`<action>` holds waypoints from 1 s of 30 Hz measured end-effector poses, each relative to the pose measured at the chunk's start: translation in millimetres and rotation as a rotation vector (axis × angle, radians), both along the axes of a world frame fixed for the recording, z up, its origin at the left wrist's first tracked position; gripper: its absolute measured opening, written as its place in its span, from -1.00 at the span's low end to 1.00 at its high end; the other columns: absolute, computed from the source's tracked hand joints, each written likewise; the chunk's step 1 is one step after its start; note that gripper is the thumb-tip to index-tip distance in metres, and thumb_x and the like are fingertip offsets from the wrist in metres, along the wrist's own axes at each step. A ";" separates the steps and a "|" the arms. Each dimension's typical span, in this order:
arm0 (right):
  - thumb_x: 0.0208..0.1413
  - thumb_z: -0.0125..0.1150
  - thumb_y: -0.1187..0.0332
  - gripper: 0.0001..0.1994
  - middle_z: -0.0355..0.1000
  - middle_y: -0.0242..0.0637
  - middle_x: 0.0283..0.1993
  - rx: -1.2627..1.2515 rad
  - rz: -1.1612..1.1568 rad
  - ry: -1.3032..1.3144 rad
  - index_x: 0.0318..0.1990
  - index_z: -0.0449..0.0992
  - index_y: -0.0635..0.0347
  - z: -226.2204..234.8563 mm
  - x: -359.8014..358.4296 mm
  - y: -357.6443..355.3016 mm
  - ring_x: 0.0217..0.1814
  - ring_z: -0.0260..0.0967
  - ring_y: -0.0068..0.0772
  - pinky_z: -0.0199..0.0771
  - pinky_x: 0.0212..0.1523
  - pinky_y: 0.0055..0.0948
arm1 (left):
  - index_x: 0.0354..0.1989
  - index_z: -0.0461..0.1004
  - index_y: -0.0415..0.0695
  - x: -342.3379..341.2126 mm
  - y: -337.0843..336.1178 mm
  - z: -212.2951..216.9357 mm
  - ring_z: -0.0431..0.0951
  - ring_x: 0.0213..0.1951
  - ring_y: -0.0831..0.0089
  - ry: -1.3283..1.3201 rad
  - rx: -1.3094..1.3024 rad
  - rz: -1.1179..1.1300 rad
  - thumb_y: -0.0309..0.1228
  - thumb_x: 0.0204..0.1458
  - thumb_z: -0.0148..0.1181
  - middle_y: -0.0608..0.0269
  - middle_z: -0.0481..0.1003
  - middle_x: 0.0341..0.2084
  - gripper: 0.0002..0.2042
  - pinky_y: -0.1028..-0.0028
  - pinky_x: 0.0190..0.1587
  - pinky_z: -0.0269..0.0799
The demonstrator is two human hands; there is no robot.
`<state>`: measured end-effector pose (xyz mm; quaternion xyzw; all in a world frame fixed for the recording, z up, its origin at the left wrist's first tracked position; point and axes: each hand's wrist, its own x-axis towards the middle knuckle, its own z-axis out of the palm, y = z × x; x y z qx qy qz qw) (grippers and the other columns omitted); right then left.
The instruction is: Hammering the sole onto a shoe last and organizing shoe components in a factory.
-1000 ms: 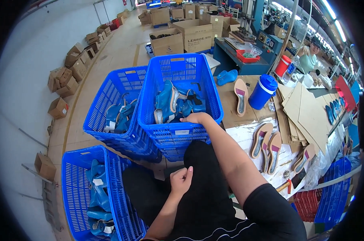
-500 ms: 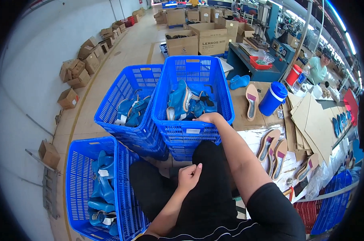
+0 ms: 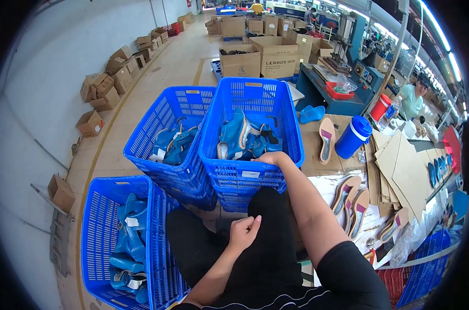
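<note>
My right hand (image 3: 271,158) reaches forward and grips the near rim of the middle blue crate (image 3: 245,174), which holds several blue shoe uppers (image 3: 242,136). My left hand (image 3: 243,232) rests on my black-trousered lap with the fingers loosely curled, holding nothing. A second blue crate (image 3: 167,116) with blue uppers stands beside the first on its left. A third blue crate (image 3: 97,232) with more blue uppers stands on the floor at my lower left.
A worktable on the right carries a blue bottle (image 3: 352,137), insoles (image 3: 326,140), soles (image 3: 351,199) and cardboard sheets (image 3: 400,170). Cardboard boxes (image 3: 260,57) stand ahead and along the left wall (image 3: 108,85). A person (image 3: 414,95) sits far right.
The view has tilted slightly, so the crates sit lower in the picture. My right hand stays on the crate rim and my left hand stays on my lap.
</note>
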<state>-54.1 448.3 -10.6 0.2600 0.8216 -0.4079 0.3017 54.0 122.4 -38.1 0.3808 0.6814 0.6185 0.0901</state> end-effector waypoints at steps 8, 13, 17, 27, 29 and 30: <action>0.34 0.05 -0.38 -0.24 0.44 -0.07 0.45 0.041 -0.018 -0.015 0.34 0.58 0.09 -3.5 2.1 2.9 0.42 0.45 -0.04 0.41 0.38 -0.10 | -0.64 0.25 -0.27 1.6 0.9 2.0 0.21 -0.71 0.28 0.025 0.015 0.000 -0.35 0.32 0.30 0.06 0.22 -0.75 -0.51 0.31 -0.57 0.09; 0.32 0.05 -0.40 -0.23 0.47 -0.08 0.42 0.062 -0.046 -0.069 0.33 0.59 0.07 5.2 3.6 -5.9 0.40 0.46 -0.07 0.42 0.38 -0.12 | -0.64 0.27 -0.26 1.7 -2.0 3.8 0.24 -0.71 0.25 0.023 0.006 0.009 -0.34 0.33 0.29 0.05 0.24 -0.75 -0.51 0.29 -0.57 0.10; 0.27 0.17 -0.40 -0.23 0.60 -0.12 0.25 0.057 -0.044 0.005 0.25 0.65 0.14 6.7 1.1 -8.8 0.20 0.59 -0.21 0.53 0.25 -0.17 | -0.64 0.28 -0.24 -0.1 -4.5 6.5 0.28 -0.70 0.18 0.026 0.002 0.011 -0.33 0.33 0.29 0.04 0.26 -0.74 -0.52 0.26 -0.57 0.12; 0.36 0.15 -0.30 -0.29 0.65 -0.22 0.14 0.015 -0.059 0.075 0.23 0.65 0.21 -26.5 -0.8 29.1 0.05 0.59 -0.39 0.58 0.14 -0.24 | -0.65 0.28 -0.22 -1.1 -0.5 6.1 0.26 -0.70 0.25 0.056 0.034 -0.012 -0.28 0.36 0.26 0.08 0.24 -0.75 -0.49 0.26 -0.55 0.12; 0.37 0.17 -0.25 -0.34 0.67 -0.22 0.08 0.051 -0.010 0.139 0.18 0.68 0.23 -36.3 -7.4 25.8 0.02 0.59 -0.40 0.60 0.11 -0.25 | -0.65 0.28 -0.22 -1.8 -5.4 1.9 0.27 -0.70 0.22 0.073 0.049 0.033 -0.25 0.36 0.25 0.07 0.24 -0.74 -0.48 0.24 -0.55 0.13; 0.38 0.18 -0.21 -0.37 0.68 -0.21 0.06 0.072 0.031 0.180 0.16 0.69 0.23 -34.3 -12.4 8.1 0.03 0.59 -0.40 0.60 0.10 -0.25 | -0.65 0.28 -0.22 -4.0 -13.7 -2.9 0.28 -0.69 0.19 0.093 0.042 0.053 -0.22 0.37 0.25 0.06 0.24 -0.74 -0.47 0.22 -0.54 0.14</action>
